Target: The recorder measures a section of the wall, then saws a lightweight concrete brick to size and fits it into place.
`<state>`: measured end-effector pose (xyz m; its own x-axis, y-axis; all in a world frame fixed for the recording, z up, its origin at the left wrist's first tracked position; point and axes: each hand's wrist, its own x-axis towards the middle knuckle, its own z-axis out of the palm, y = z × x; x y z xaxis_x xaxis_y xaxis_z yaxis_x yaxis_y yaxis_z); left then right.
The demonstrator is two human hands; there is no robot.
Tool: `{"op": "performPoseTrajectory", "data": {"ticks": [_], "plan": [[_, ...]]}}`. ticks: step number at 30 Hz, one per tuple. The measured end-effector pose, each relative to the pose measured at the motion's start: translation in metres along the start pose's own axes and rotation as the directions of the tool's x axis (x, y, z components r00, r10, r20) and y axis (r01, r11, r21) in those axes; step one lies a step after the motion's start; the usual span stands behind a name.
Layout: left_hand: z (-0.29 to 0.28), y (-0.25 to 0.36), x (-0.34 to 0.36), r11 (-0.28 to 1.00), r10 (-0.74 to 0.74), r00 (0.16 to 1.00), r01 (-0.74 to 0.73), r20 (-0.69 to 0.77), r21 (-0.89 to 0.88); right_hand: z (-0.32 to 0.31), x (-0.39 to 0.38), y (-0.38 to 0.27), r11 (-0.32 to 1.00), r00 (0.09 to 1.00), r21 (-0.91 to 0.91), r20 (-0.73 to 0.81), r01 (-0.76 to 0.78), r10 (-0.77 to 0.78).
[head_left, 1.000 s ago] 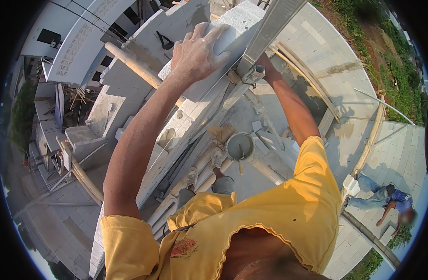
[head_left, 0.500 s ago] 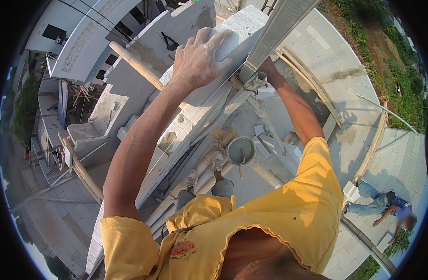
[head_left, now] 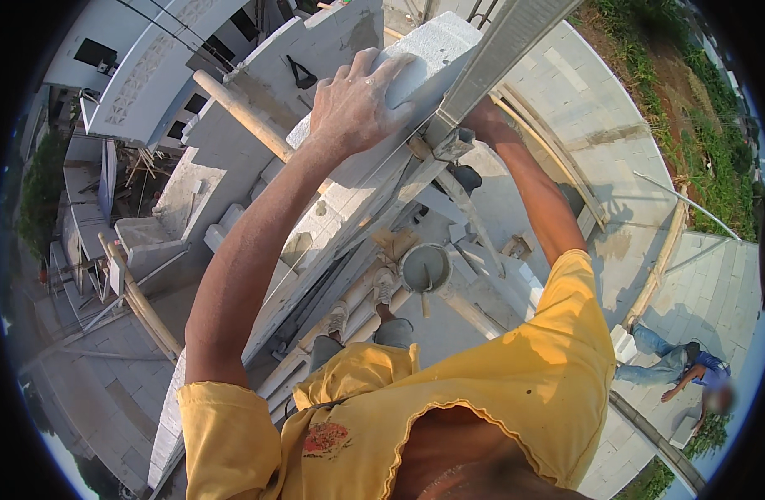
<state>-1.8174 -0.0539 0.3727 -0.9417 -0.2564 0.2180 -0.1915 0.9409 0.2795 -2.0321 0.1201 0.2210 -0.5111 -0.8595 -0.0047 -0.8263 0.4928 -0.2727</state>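
Note:
My left hand is on a white aerated block on top of the wall. Its fingers spread over the block's upper edge, with the thumb against the side facing me. The hand and forearm are dusty. A long grey metal bar slants past the block's right end, its lower end at a timber piece. My right hand reaches behind this bar; its fingers are hidden. A thin string line runs along the wall.
Far below, beside my feet, stands a bucket of grey mortar with a tool in it. A wooden pole crosses at left; a timber brace slopes below the bar. Another person is at right near a bamboo pole.
Both my hands stay nearly where they were. A dark rounded shape has come into view below, beside the brace. The other person at right has shifted slightly, and the whole view has tilted a little.

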Motion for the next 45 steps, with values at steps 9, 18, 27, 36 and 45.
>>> {"op": "performPoseTrajectory", "data": {"ticks": [9, 18, 27, 36, 45], "plan": [[-0.002, -0.002, -0.001, 1.000, -0.015, 1.000, 0.016, 0.021, -0.016, 0.009, 0.007, -0.005, 0.986, 0.998, 0.166, 0.066, -0.027, 0.016], [-0.013, -0.003, 0.015, 0.987, -0.158, 0.957, 0.151, 0.243, 0.047, 0.008, -0.079, -0.030, 0.681, 0.827, 0.704, -0.252, -0.199, 0.502], [-0.009, -0.062, 0.031, 0.937, -0.112, 0.966, 0.181, 0.234, -0.299, 0.109, -0.322, -0.159, 0.171, 0.493, 0.934, 0.006, -0.313, 0.870], [-0.094, -0.070, -0.007, 0.633, -0.213, 0.960, 0.278, 0.182, -0.723, 0.096, -0.430, -0.230, 0.392, 0.570, 0.768, -0.043, -0.506, 0.821], [-0.233, -0.109, -0.127, 0.415, -0.352, 0.933, 0.084, -0.074, -0.906, 0.004, -0.305, -0.292, 0.440, 0.777, 0.872, -0.122, -0.214, 0.618]]}}
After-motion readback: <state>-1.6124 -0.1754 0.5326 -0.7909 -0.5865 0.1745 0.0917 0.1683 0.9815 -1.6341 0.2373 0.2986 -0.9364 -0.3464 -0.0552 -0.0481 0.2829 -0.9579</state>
